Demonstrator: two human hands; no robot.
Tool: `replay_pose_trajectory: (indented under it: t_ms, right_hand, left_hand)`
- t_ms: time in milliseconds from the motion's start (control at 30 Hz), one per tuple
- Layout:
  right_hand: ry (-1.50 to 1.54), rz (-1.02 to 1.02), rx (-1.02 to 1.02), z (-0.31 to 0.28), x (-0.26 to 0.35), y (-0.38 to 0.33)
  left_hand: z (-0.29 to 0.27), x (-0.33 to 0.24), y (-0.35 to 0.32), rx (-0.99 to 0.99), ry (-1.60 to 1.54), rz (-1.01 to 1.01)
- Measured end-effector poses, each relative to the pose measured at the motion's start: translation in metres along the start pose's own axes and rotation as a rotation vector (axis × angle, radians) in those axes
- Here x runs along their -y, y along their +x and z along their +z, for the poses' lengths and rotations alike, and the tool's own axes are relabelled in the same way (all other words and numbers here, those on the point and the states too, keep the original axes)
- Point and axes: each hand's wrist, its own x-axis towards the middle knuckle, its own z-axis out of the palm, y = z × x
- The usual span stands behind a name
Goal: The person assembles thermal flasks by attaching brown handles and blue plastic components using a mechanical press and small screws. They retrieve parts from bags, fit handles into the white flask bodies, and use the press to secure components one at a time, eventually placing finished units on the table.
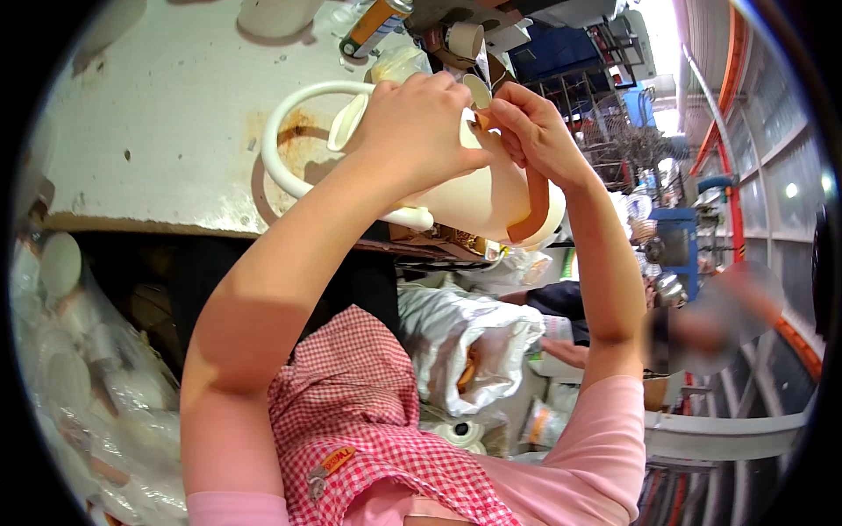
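Observation:
A cream vessel that looks like a watering can (465, 200) lies on its side at the table's right edge. A long white curved tube (274, 145) loops out to its left and ends in a tip near the table's front edge. My left hand (412, 123) is closed over the can's upper part, hiding much of it. Down the can's right side runs a curved orange-brown strip (537, 209), like a handle. The fingers of my right hand (531, 131) pinch at an orange-brown end beside my left fingertips; my fingers partly hide the joint there.
On the white table (175, 114) stand a white rounded piece (279, 16) and an orange spray can (375, 28). Clear bags of cream parts (96, 368) fill the lower left. An open white sack (474, 342) sits below the table. Another person (702, 329), blurred, is at the right.

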Motion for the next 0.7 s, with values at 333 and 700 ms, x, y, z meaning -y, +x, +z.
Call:
replay_pose_trajectory:
  t_ms: [333,700]
  right_hand:
    - [-0.306,-0.012,0.028,0.000,0.013,-0.003]
    - [-0.918,-0.231,0.039,0.012,0.044,0.001]
  left_hand:
    - [0.008,0.001,-0.005,0.023,-0.021,-0.030]
    - [0.005,0.011,0.000,0.003,-0.063,0.033]
